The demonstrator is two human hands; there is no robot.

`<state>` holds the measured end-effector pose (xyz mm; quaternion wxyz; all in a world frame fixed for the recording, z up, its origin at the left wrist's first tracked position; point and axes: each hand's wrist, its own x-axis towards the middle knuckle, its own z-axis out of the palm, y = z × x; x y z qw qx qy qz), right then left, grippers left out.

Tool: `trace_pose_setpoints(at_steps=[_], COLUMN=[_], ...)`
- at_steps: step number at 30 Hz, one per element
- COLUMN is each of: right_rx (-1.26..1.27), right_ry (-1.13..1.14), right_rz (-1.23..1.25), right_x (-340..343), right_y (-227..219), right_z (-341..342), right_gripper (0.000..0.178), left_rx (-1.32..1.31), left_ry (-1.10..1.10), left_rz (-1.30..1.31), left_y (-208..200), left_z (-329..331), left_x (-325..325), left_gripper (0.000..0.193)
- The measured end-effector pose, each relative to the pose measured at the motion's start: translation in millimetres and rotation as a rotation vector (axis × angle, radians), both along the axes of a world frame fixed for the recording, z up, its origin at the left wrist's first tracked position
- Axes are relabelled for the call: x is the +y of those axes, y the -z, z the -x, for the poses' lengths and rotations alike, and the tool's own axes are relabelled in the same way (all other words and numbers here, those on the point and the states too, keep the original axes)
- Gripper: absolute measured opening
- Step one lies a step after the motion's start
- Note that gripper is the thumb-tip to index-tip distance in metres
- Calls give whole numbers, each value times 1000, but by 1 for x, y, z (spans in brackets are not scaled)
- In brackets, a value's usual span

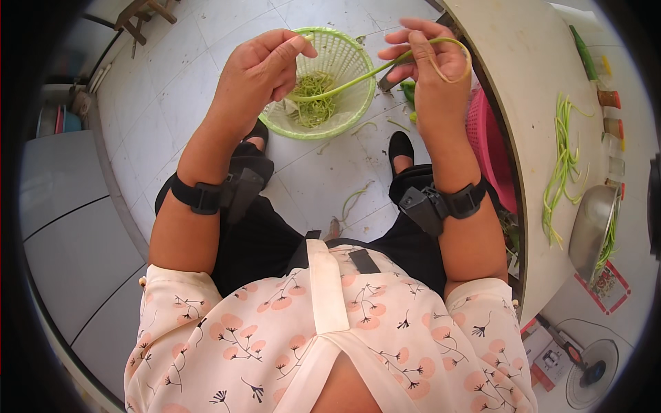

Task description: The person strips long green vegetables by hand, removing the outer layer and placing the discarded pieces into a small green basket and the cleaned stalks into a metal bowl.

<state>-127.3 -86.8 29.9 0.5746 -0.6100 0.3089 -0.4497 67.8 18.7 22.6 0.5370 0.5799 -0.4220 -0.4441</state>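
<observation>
A long, thin green garlic scape [368, 73] stretches between my two hands, over a light green plastic basket [351, 51]. My right hand [441, 69] is closed on it at thumb and fingers, and its thin end loops round past the fingertips. The other end reaches to the lower fingers of my left hand [265, 65], whether touching them I cannot tell. Thumb and forefinger of that hand pinch a small pale green piece. Inside the basket lies a heap of short green trimmings [315, 100] on a pale liner.
On the counter [527, 138] at right lie several loose scapes [564, 168], next to a metal bowl [593, 224] with more. A pink basket [485, 141] stands below the counter edge. Scraps [354, 199] litter the tiled floor. A wooden stool [141, 14] is far left.
</observation>
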Motion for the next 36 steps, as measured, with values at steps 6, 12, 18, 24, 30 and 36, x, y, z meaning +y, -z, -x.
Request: trace_pose_setpoints(at_steps=[6,12,18,24,30,36], right_rx=[19,321,301,432,254,143], right_ry=[90,-141,-206,-187,-75,10], right_rz=[156,363,463,368,25,-26], right_x=[-3,8,18,16,10,-1], right_y=[-3,11,16,11,11,15], right_z=[7,3,-4,2,3,9], right_gripper=[14,15,12,12,15,17], left_rx=[82,58,89,3,32,301], left_ry=[112,151,232,228,131,-6], left_rz=[22,12,-44,5,-119,122], left_y=[0,1,-1,-1,5,7], left_z=[4,15,20,22,14,-3], left_x=[-1,-2,-1,-5,-6,-10], left_gripper=[31,31,36,25,24,31])
